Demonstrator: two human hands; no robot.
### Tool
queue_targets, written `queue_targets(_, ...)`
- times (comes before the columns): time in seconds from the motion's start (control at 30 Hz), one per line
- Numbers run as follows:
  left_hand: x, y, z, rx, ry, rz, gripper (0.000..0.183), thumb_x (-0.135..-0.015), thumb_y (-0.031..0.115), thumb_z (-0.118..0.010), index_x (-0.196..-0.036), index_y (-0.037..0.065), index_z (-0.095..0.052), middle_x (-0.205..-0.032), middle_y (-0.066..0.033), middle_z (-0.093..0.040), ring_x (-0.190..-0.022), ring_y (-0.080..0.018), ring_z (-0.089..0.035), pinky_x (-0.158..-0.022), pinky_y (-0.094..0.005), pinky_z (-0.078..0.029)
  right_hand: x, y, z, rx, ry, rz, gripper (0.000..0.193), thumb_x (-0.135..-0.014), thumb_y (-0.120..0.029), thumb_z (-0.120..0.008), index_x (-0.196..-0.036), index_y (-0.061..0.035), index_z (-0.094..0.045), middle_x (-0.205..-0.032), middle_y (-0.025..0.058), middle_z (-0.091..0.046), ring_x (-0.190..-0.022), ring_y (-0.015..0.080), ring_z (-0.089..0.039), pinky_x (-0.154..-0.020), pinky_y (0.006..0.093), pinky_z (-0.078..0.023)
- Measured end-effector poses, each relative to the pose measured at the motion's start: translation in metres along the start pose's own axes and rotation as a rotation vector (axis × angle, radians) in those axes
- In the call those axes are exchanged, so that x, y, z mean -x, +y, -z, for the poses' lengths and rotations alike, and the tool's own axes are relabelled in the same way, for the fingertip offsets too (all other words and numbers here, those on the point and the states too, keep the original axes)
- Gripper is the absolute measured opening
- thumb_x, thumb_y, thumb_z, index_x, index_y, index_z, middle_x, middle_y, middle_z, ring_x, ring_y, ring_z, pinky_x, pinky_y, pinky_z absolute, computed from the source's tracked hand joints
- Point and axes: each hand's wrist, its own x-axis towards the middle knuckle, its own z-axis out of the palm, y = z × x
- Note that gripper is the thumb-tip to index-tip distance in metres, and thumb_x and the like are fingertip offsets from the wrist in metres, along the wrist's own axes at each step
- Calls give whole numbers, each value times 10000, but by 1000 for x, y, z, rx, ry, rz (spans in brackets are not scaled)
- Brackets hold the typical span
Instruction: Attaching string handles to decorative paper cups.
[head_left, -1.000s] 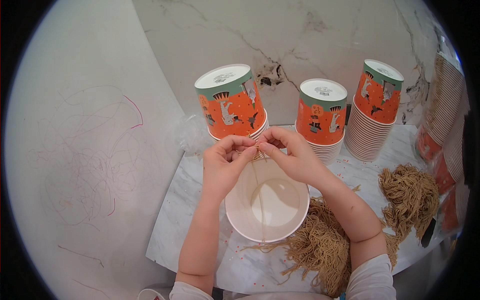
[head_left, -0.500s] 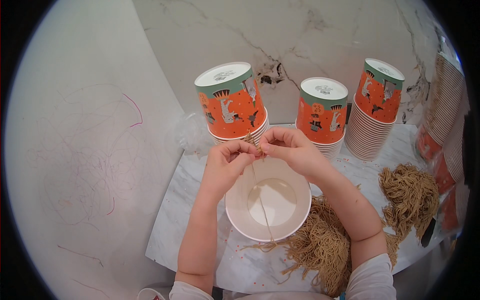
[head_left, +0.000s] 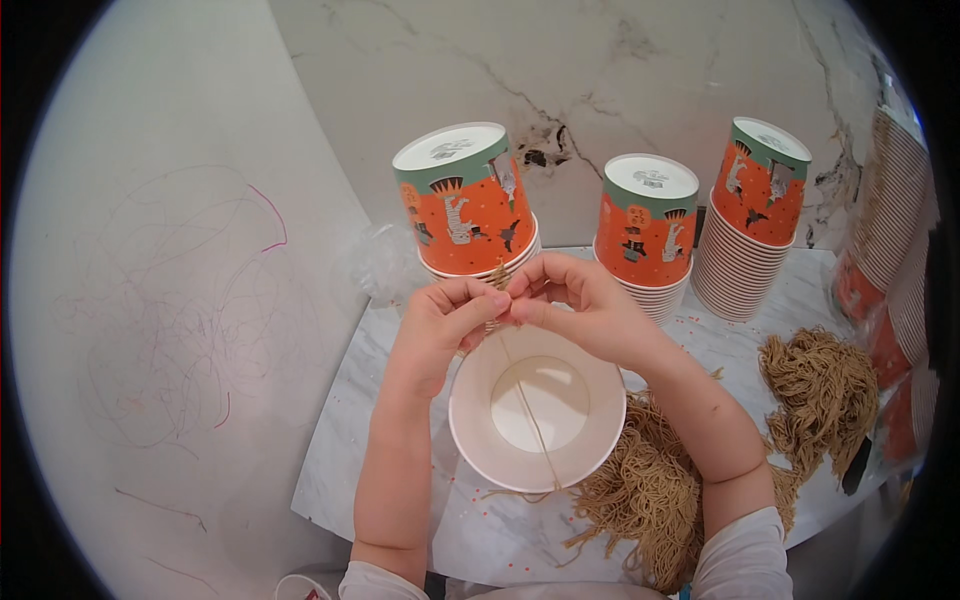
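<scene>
An open white paper bucket [head_left: 475, 400] stands mouth-up on the table in front of me. A thin tan string [head_left: 527, 410] crosses its mouth from the near rim up to my fingers. My left hand [head_left: 447, 325] pinches the string at the bucket's far rim, thumb against forefinger. Close against it, my right hand [head_left: 575, 305] is also closed in a pinch on the string; the exact point of grip is hidden by the fingertips. A large tangle of tan strings [head_left: 640, 490] lies right of the bucket, under my right forearm.
Upside-down stacks of orange and green paper buckets stand along the back: a left stack [head_left: 465, 215], a middle stack [head_left: 645, 235] and a right stack [head_left: 750, 220]. Another tan string bundle [head_left: 820, 395] lies at the right, near plastic-wrapped stacks [head_left: 870, 240]. Crumpled clear plastic [head_left: 378, 265] sits at back left.
My fingertips have drawn closer together and shifted slightly left, with the right hand's fingers curling in more. The string across the bucket now runs straighter and the bucket has shifted slightly toward me.
</scene>
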Motion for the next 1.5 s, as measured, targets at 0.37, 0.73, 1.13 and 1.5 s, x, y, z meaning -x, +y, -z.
queue_targets(0.37, 4, 9, 9, 73, -32, 42, 55, -861, 79, -684, -841, 35, -659, -774, -58, -700, -535, -25, -421, -494, -185, -314, 2, -7, 1, 78, -48, -40, 168, -901, -65, -692, -1044, 14, -653, -966, 14, -667, -905, 82, -608, -835, 255, -512)
queue_targets(0.73, 7, 13, 11, 57, -71, 28, 58, -859, 80, -684, -828, 51, -645, -773, -65, -699, -531, -21, -418, -485, -191, -310, 0, -1, 0, 25, -31, -102, 114, -970, -97, -590, -1021, 1, -618, -919, 16, -642, -894, 91, -596, -827, 271, -499)
queue_targets(1.13, 10, 20, 4, -50, -95, 114, 152, -900, 164, -713, -968, 35, -670, -773, -24, -674, -571, -21, -464, -511, -187, -340, -1, 6, 2, -79, -76, -67, 73, -996, -62, -523, -1034, -12, -560, -882, 29, -619, -821, 95, -600, -751, 253, -505)
queue_targets(1.5, 13, 17, -2, -164, -13, 59, 86, -868, 104, -729, -877, 44, -667, -751, 15, -640, -666, -45, -574, -568, -202, -429, 1, 3, 1, 163, -39, -19, 87, -941, -73, -571, -973, -2, -610, -856, 25, -654, -767, 83, -609, -723, 258, -505)
